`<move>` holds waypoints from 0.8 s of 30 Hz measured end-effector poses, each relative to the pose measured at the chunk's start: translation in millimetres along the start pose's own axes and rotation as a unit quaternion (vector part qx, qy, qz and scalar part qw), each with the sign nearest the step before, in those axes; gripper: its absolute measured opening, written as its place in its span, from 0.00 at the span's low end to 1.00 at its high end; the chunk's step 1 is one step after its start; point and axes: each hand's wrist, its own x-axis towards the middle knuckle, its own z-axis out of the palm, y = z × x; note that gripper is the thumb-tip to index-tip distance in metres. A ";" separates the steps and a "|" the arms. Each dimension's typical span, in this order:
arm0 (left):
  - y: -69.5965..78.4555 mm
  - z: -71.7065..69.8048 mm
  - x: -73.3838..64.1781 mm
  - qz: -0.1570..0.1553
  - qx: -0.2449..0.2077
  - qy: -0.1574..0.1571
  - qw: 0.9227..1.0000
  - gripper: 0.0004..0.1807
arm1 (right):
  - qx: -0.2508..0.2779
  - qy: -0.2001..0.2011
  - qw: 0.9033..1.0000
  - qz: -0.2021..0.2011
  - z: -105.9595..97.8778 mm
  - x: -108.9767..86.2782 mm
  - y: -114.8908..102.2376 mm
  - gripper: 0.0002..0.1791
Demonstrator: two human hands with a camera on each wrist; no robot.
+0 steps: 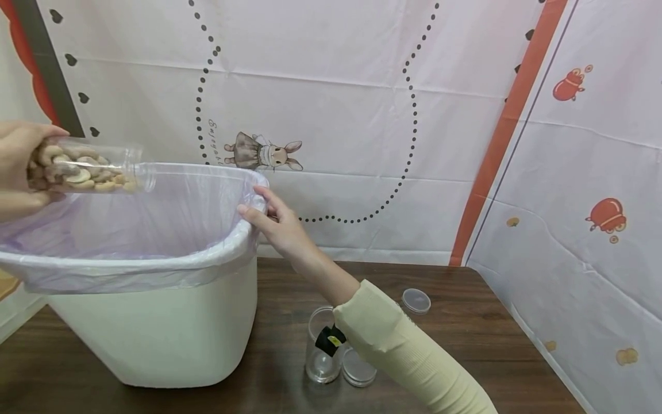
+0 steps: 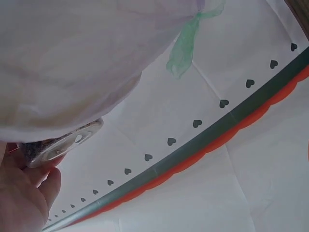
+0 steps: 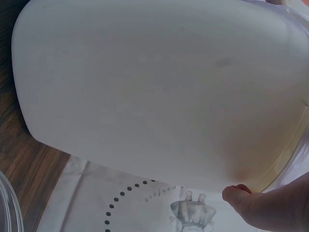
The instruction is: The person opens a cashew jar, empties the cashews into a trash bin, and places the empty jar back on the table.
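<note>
My left hand (image 1: pixel 20 169) grips a clear plastic jar (image 1: pixel 85 167) of cashews around its bottom end. The jar lies on its side above the bin opening, mouth toward the right, with nuts along its lower wall. In the left wrist view the base of the jar (image 2: pixel 65 142) shows in the fingers, the rest hidden behind the bin. A white trash bin (image 1: pixel 165 333) stands on the table, its pale purple liner (image 1: pixel 155 218) folded over the rim. At the bin's right corner my right hand (image 1: pixel 276 224) holds the rim through the liner.
Under my right forearm stands a clear jar (image 1: pixel 323 371) with a black label or strap, beside a round clear lid (image 1: pixel 358 367). Another lid (image 1: pixel 416 300) lies farther back on the dark wooden table (image 1: pixel 465 345). A printed cloth (image 1: pixel 331 126) hangs behind.
</note>
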 end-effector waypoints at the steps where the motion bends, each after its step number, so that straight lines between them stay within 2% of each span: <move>1: 1.3 -0.3 0.6 0.001 0.003 -0.002 1.000 0.40 | 0.000 0.000 1.000 0.000 0.0 -0.1 -0.3 0.32; 5: 6.6 -2.0 3.0 0.002 0.027 -0.005 1.000 0.48 | 0.004 0.002 1.000 0.002 0.3 -0.3 -0.7 0.32; 15: 8.8 -3.5 7.2 0.023 0.024 -0.004 0.999 0.46 | 0.014 0.001 1.000 0.001 1.2 -0.8 -0.3 0.33; 20: 14.1 -6.4 10.4 0.038 0.036 -0.016 0.999 0.47 | 0.016 -0.001 1.000 0.001 2.0 -0.9 -1.0 0.33; 24: 16.7 -7.6 10.6 0.026 0.058 -0.044 0.997 0.48 | 0.012 -0.002 1.000 0.002 2.2 -1.2 -0.9 0.33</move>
